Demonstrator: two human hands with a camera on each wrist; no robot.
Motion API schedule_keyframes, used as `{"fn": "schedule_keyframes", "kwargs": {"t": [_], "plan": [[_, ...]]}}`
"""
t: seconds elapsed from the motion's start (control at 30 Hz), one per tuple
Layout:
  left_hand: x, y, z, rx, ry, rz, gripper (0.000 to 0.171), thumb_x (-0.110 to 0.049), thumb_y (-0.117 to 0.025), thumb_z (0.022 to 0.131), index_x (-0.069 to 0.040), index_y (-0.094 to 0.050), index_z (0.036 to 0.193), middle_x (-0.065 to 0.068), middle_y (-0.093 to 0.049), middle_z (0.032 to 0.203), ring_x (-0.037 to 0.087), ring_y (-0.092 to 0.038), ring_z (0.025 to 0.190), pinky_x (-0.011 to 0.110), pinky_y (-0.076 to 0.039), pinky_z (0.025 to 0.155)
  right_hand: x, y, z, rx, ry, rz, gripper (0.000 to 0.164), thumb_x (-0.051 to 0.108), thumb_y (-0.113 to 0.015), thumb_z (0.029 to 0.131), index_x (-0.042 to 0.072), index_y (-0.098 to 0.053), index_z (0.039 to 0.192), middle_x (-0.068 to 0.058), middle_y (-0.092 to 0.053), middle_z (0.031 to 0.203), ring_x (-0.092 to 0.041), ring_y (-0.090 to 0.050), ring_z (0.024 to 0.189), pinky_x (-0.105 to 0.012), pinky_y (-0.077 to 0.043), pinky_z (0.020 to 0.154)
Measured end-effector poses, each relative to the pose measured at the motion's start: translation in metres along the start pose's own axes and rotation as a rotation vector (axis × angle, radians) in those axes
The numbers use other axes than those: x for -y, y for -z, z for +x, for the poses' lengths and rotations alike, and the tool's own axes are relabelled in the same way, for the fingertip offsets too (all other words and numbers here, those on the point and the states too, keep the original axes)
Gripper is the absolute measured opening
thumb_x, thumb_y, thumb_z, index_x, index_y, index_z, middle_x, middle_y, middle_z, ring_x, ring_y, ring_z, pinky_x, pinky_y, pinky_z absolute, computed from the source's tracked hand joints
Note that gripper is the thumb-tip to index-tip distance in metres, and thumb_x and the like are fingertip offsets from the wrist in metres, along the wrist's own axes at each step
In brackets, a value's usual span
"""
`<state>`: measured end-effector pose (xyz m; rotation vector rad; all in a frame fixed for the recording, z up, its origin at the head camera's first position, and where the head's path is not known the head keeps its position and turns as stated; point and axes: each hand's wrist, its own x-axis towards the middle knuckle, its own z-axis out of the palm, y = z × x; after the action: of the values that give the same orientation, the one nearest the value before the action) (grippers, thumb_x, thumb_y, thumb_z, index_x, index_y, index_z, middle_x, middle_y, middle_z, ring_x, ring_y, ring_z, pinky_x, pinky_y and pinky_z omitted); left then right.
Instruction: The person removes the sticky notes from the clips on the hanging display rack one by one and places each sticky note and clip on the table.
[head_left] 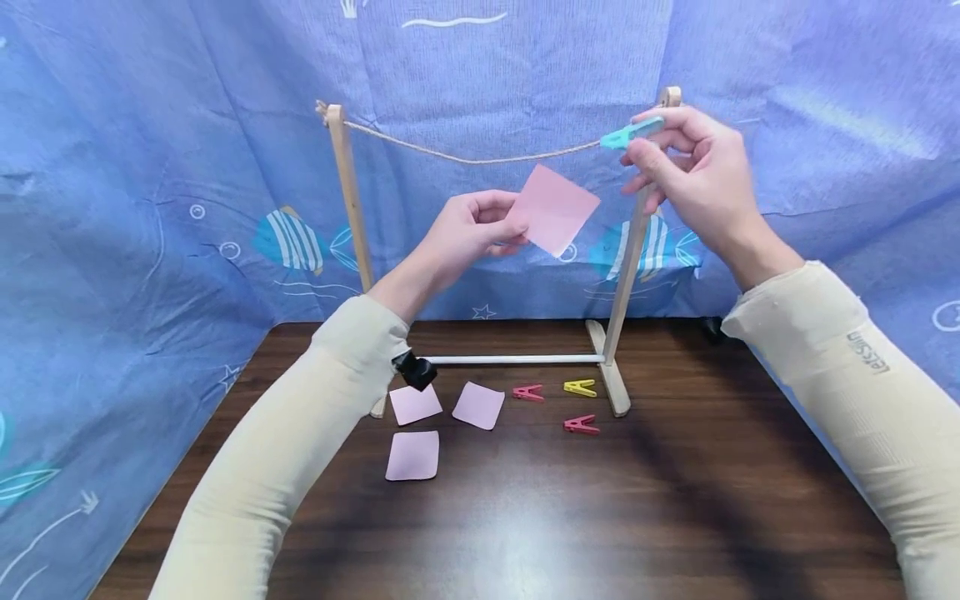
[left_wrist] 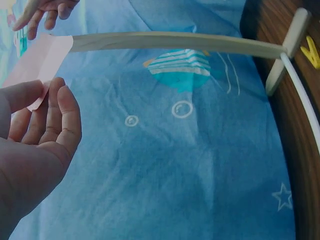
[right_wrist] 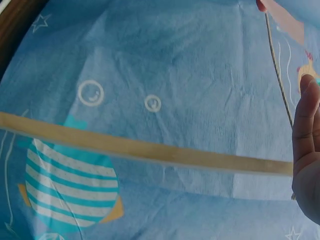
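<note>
My left hand (head_left: 480, 229) pinches a square pink piece of paper (head_left: 558, 208) by its left corner, thumb in front, just below the rope (head_left: 465, 159). In the left wrist view the paper (left_wrist: 56, 57) tilts away from the thumb. Up by the right post, my right hand (head_left: 697, 167) pinches a turquoise clothespin (head_left: 633, 133) between thumb and fingers. The tip of this clothespin overlaps the right part of the rope in the head view. The right wrist view catches only the edge of the right hand (right_wrist: 307, 145), beside the rope (right_wrist: 280, 75).
A wooden stand with a left post (head_left: 348, 192), a right post (head_left: 630, 267) and a white bottom bar (head_left: 517, 359) bears the rope. On the table (head_left: 600, 508) lie three pinkish paper squares (head_left: 413, 456), two red clothespins (head_left: 581, 424) and a yellow clothespin (head_left: 580, 387).
</note>
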<state>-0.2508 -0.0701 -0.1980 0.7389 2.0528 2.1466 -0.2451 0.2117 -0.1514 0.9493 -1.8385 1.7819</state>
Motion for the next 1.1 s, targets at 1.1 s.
{"fn": "schedule_keyframes", "kwargs": {"t": [1.1], "plan": [[0.088,0.049,-0.096,0.152,0.106,0.205,0.036,-0.005,-0.07,0.095,0.0,-0.062,0.13,0.012,-0.071,0.096,0.023,-0.071,0.085,0.038,-0.061,0.078,-0.095,-0.041,-0.132,0.231,-0.267,-0.128,0.037,0.006,-0.071,0.096,0.007,-0.063,0.132,-0.018,-0.068,0.099,-0.033,-0.07,0.07,-0.041,-0.059,0.052]]}}
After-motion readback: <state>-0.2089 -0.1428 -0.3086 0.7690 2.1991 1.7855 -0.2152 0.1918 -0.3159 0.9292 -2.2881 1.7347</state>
